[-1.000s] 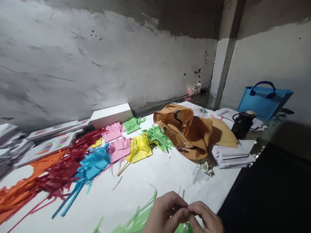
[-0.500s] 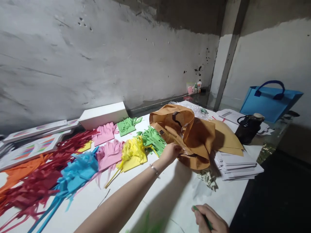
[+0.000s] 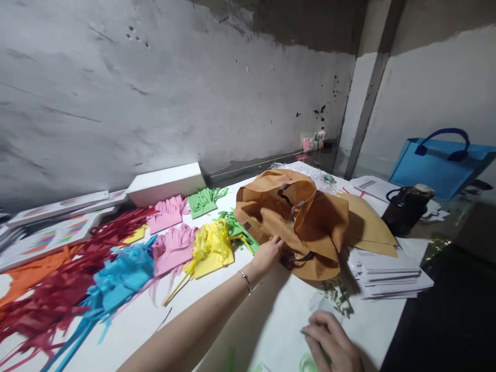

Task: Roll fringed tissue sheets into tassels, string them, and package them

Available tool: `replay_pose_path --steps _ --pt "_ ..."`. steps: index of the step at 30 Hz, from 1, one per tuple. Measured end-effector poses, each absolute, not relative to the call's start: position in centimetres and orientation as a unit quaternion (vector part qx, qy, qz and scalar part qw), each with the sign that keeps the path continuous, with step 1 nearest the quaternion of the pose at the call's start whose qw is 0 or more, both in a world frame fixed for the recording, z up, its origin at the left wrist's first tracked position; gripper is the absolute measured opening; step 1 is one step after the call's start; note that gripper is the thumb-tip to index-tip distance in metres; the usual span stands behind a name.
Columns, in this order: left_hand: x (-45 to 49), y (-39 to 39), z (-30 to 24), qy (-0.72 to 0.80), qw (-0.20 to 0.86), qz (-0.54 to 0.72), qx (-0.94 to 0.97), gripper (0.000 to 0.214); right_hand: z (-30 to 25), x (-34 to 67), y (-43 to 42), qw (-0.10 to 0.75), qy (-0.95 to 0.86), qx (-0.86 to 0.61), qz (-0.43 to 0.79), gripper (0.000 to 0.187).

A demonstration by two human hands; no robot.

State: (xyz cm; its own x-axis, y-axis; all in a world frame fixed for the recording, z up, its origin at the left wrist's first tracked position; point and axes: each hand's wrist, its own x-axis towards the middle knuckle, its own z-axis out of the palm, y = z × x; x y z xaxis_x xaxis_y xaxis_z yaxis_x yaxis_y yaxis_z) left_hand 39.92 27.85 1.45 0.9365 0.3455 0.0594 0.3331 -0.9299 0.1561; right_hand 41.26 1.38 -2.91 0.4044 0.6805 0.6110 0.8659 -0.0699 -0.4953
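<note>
A brown fabric bag (image 3: 256, 204) with dark handles lies slumped and gaping on the white-covered table. My left hand (image 3: 269, 254) reaches to its near edge, fingers closed on the fabric; the fingertips are partly hidden. My right hand (image 3: 335, 338) is low at the right, curled round a slim green object (image 3: 327, 356) whose kind I cannot make out. Beside it at the bottom edge is a pale green loop (image 3: 308, 363). Left of the bag lie green paper strips (image 3: 236, 227) and a yellow fringed paper bundle (image 3: 213, 248).
Pink (image 3: 174, 248), blue (image 3: 124, 274) and dark red (image 3: 58, 305) fringed bundles spread leftward. A white box (image 3: 166, 183) stands by the wall. At right are stacked white papers (image 3: 387, 276), brown envelopes (image 3: 368, 222), a black bottle (image 3: 405, 212) and a blue bag (image 3: 437, 168).
The bag's near side has sagged toward me, and my left hand has shifted slightly down and left along it. My right hand has turned, hiding more of the green object. The view has shifted slightly.
</note>
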Motion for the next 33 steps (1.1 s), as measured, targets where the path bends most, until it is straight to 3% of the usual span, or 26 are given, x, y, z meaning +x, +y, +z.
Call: replay_pose_path --steps 3,6,12,17,20,27,33 --pt "39.2 28.4 1.6 0.13 0.063 0.058 0.988 0.033 -1.9 44.2 4.3 0.332 -0.549 -0.733 -0.224 0.031" --pt "38.5 28.5 1.9 0.08 0.048 0.07 0.993 0.04 -1.2 46.8 7.0 0.296 -0.556 -0.734 -0.253 0.032" --pt "36.8 28.9 3.7 -0.003 0.021 0.085 0.996 0.019 0.7 48.6 6.9 0.317 -0.605 -0.696 -0.222 0.029" --pt "33.9 29.5 5.8 -0.068 0.017 0.061 0.996 0.02 1.7 49.2 4.4 0.358 -0.63 -0.658 -0.206 0.02" --pt "32.5 29.8 5.7 -0.064 -0.001 0.056 0.996 0.027 1.1 48.7 3.6 0.371 -0.639 -0.65 -0.176 0.018" --pt "30.3 30.7 5.6 -0.057 -0.042 0.057 0.996 0.03 -1.0 46.6 2.6 0.31 -0.66 -0.68 -0.08 0.025" --pt "28.9 30.6 7.3 -0.08 -0.046 0.045 0.995 0.023 2.4 45.6 2.7 0.261 -0.632 -0.724 0.085 0.023"
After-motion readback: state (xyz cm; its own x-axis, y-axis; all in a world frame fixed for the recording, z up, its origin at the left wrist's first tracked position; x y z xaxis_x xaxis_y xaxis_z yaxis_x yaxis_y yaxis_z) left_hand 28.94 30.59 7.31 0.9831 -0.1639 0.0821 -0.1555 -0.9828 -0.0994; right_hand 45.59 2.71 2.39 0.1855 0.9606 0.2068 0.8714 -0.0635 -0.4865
